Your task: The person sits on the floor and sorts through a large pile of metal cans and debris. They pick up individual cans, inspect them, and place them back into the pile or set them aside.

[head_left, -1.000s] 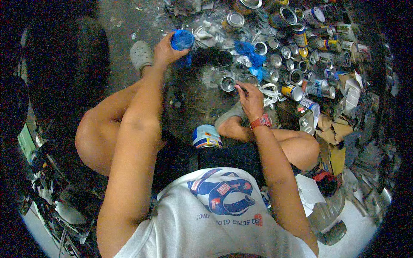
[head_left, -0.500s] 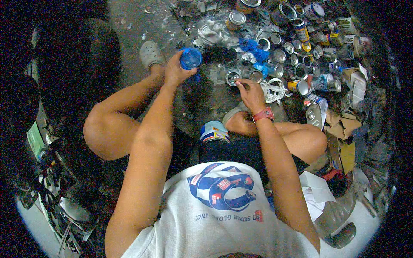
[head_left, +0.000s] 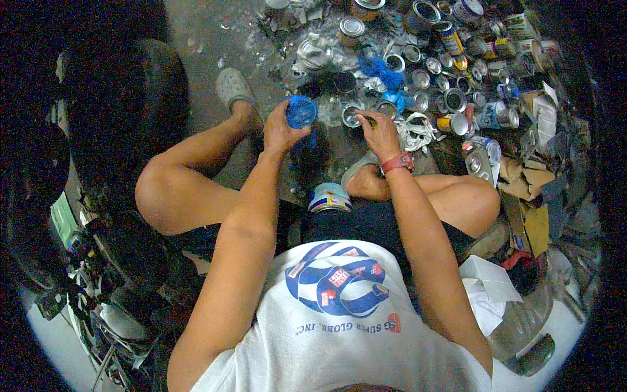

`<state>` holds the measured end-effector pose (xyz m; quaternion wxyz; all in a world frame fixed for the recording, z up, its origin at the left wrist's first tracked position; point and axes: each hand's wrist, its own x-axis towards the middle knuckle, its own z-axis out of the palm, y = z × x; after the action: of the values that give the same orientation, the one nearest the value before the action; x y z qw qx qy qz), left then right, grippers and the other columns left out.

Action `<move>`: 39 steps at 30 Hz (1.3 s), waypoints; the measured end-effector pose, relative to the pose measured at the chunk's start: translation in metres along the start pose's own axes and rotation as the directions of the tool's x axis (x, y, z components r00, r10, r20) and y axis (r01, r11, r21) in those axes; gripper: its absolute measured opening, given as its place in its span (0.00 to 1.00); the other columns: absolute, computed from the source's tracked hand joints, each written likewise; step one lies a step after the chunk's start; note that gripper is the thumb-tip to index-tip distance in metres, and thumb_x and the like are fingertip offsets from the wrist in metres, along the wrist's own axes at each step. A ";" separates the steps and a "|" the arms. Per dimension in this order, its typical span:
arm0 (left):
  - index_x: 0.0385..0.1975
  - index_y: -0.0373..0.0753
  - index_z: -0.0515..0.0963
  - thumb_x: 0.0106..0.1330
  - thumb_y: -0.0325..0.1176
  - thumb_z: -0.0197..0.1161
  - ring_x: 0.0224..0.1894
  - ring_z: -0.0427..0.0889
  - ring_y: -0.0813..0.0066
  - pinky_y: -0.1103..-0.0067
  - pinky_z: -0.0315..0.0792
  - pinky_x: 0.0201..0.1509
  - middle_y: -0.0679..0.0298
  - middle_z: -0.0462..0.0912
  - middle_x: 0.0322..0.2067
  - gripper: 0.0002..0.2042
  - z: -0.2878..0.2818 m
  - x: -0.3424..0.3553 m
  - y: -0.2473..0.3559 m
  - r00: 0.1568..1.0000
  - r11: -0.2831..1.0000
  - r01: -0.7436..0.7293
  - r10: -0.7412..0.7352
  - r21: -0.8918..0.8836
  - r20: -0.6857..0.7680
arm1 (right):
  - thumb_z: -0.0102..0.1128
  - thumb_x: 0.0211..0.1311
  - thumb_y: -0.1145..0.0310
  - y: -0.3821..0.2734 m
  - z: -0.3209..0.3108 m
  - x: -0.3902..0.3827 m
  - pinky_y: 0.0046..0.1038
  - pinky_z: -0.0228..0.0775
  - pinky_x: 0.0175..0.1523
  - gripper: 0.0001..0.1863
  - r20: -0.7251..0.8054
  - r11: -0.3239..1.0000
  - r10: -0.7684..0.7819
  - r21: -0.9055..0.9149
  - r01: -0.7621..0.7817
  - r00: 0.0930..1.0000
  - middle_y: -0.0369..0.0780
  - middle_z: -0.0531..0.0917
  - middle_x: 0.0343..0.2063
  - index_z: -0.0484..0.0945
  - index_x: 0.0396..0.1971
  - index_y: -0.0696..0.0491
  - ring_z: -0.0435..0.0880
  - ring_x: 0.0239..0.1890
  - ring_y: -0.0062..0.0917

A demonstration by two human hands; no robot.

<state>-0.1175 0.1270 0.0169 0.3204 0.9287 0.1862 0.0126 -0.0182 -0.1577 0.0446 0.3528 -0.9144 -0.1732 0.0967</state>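
My left hand (head_left: 281, 136) is wrapped round a blue, cup-like round container (head_left: 301, 112), its open top facing up. To the right, over a small open metal can (head_left: 351, 116) on the ground, my right hand (head_left: 380, 134) has its thumb and fingers pinched together at the can's rim. Whatever sits in that pinch is too small to make out. A gap separates the blue container from the can. Close to my body, between my thighs, stands a can with a light blue and white label (head_left: 330, 197).
Many open tins (head_left: 455, 100) crowd the ground at the right and far right. Crumpled white cloth (head_left: 418, 132) and a blue plastic bag (head_left: 385, 73) lie near my right hand. Torn cardboard (head_left: 522, 179) is further right. A dark tyre (head_left: 160, 98) stands at the left.
My left hand has brought the blue container nearer to me and a little to the right, toward the small can. My right hand stays at the can's rim, and the view has shifted slightly.
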 end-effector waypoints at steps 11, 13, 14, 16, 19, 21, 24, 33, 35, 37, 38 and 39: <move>0.65 0.37 0.74 0.41 0.46 0.85 0.61 0.82 0.49 0.62 0.75 0.67 0.49 0.83 0.58 0.47 0.010 -0.014 -0.006 0.999 0.999 0.032 -0.032 -0.011 0.030 | 0.60 0.74 0.55 0.009 0.015 0.006 0.46 0.78 0.49 0.16 0.079 0.971 0.174 -0.179 -0.158 0.982 0.50 0.89 0.38 0.90 0.42 0.50 0.87 0.43 0.47; 0.66 0.37 0.74 0.42 0.47 0.85 0.60 0.83 0.51 0.63 0.76 0.66 0.49 0.84 0.58 0.47 0.010 -0.013 -0.006 1.000 1.000 0.013 -0.013 -0.022 0.024 | 0.60 0.73 0.55 0.008 0.012 0.003 0.45 0.78 0.49 0.16 0.012 0.999 0.053 -0.012 -0.053 0.999 0.49 0.89 0.37 0.90 0.43 0.49 0.87 0.43 0.47; 0.66 0.37 0.73 0.42 0.47 0.85 0.60 0.83 0.50 0.63 0.76 0.66 0.49 0.84 0.58 0.47 0.010 -0.012 -0.004 0.999 1.000 0.024 -0.024 0.001 0.042 | 0.60 0.73 0.55 0.006 0.007 0.002 0.45 0.78 0.48 0.15 -0.034 0.998 -0.003 0.064 0.005 0.999 0.49 0.89 0.37 0.90 0.43 0.48 0.87 0.43 0.46; 0.66 0.37 0.73 0.41 0.47 0.85 0.60 0.83 0.50 0.63 0.76 0.67 0.48 0.83 0.58 0.48 0.008 -0.013 0.000 0.996 0.998 0.044 -0.048 0.046 0.076 | 0.62 0.72 0.56 -0.001 0.003 0.004 0.48 0.78 0.49 0.14 0.076 0.993 0.115 -0.002 -0.115 0.990 0.51 0.89 0.37 0.91 0.42 0.48 0.86 0.43 0.50; 0.66 0.37 0.73 0.41 0.47 0.86 0.60 0.83 0.49 0.63 0.76 0.66 0.48 0.84 0.57 0.48 0.010 -0.013 -0.002 0.998 0.997 0.026 -0.029 0.070 0.051 | 0.62 0.71 0.56 -0.013 -0.005 0.002 0.49 0.78 0.50 0.14 0.030 0.989 0.146 -0.003 -0.146 0.989 0.52 0.89 0.40 0.91 0.43 0.47 0.86 0.45 0.51; 0.66 0.38 0.74 0.40 0.45 0.86 0.61 0.82 0.48 0.62 0.75 0.67 0.49 0.83 0.58 0.47 0.013 -0.013 -0.005 0.999 0.999 0.016 -0.018 0.042 0.032 | 0.62 0.71 0.56 -0.011 -0.003 0.001 0.49 0.78 0.50 0.14 0.018 0.992 0.119 0.040 -0.120 0.993 0.51 0.89 0.41 0.90 0.44 0.47 0.85 0.47 0.50; 0.65 0.38 0.74 0.39 0.44 0.86 0.61 0.81 0.48 0.61 0.74 0.68 0.49 0.83 0.58 0.47 0.009 -0.012 -0.001 0.996 0.998 0.057 -0.059 0.024 0.068 | 0.62 0.71 0.56 -0.007 -0.001 0.005 0.49 0.78 0.50 0.14 0.091 0.993 0.118 0.000 -0.118 0.989 0.50 0.89 0.41 0.90 0.45 0.47 0.85 0.47 0.49; 0.65 0.40 0.74 0.40 0.46 0.86 0.60 0.83 0.48 0.62 0.76 0.65 0.49 0.84 0.58 0.47 0.004 -0.013 -0.002 0.996 0.998 0.067 -0.067 0.007 0.065 | 0.63 0.70 0.55 -0.002 0.011 0.010 0.50 0.77 0.52 0.15 0.046 0.980 0.113 -0.167 -0.104 0.992 0.51 0.89 0.41 0.90 0.44 0.49 0.86 0.45 0.50; 0.66 0.41 0.73 0.40 0.47 0.86 0.60 0.83 0.48 0.62 0.77 0.65 0.49 0.84 0.58 0.48 0.003 -0.014 -0.005 0.996 0.998 0.066 -0.066 0.014 0.054 | 0.64 0.70 0.55 -0.008 0.006 0.008 0.50 0.77 0.51 0.15 -0.039 0.995 0.075 -0.056 -0.077 0.996 0.52 0.88 0.40 0.90 0.44 0.49 0.86 0.44 0.51; 0.67 0.41 0.73 0.40 0.47 0.86 0.61 0.83 0.49 0.61 0.77 0.65 0.49 0.83 0.59 0.48 0.003 -0.014 -0.006 0.994 0.996 0.089 -0.090 0.025 0.059 | 0.64 0.70 0.54 -0.008 0.006 0.008 0.49 0.77 0.52 0.15 0.038 0.996 0.085 0.028 -0.086 0.996 0.51 0.89 0.41 0.90 0.44 0.48 0.86 0.44 0.50; 0.66 0.40 0.73 0.40 0.46 0.85 0.60 0.82 0.48 0.61 0.76 0.65 0.49 0.83 0.58 0.47 0.002 -0.014 -0.002 0.994 0.996 0.094 -0.094 0.008 0.054 | 0.64 0.70 0.54 -0.008 0.005 0.008 0.49 0.77 0.52 0.15 0.078 0.993 0.091 0.065 -0.096 0.993 0.51 0.89 0.41 0.90 0.44 0.48 0.86 0.44 0.50; 0.66 0.39 0.74 0.40 0.45 0.85 0.60 0.82 0.48 0.61 0.76 0.65 0.49 0.83 0.58 0.46 0.000 -0.013 0.002 0.994 0.995 0.099 -0.099 -0.010 0.048 | 0.64 0.70 0.53 -0.007 0.005 0.010 0.48 0.77 0.52 0.15 0.067 0.991 0.127 -0.046 -0.124 0.990 0.50 0.88 0.40 0.91 0.44 0.47 0.86 0.44 0.49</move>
<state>-0.1293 0.1210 0.0198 0.3305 0.9164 0.2243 -0.0243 -0.0127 -0.1461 0.0451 0.3207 -0.9267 -0.1295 0.1469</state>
